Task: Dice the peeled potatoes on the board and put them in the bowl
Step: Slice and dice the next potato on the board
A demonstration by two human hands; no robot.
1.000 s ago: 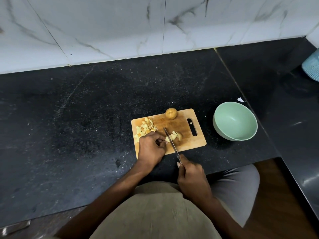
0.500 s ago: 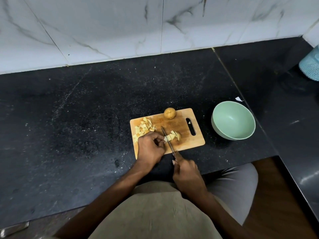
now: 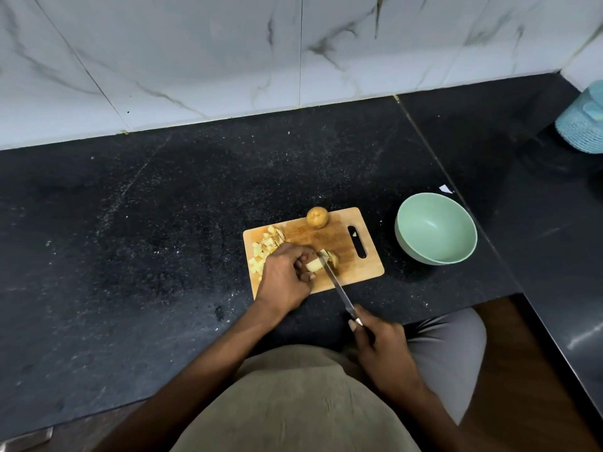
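potato piece [image 3: 314, 264] pinned mid-board [image 3: 346, 275] by curled left hand [image 3: 284, 278], steadied for slicing; knife [image 3: 336, 282] gripped by right hand [image 3: 380, 345], blade laid across it | diced heap [image 3: 266, 244] at board's left edge; whole potato [image 3: 317, 217] at far edge | bowl [image 3: 435, 228] kept right of board on table, nothing seen in it

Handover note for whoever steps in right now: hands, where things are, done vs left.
Left hand: pinches a potato piece on the cutting board.
Right hand: grips the knife, blade across that piece.
Diced pile sits at the board's left end; a few cut bits lie just right of the blade.
One whole potato waits at the board's far edge.
Green bowl, right of the board, holds nothing.
Left: finish this piece, dice the whole potato, move all dice into the bowl.
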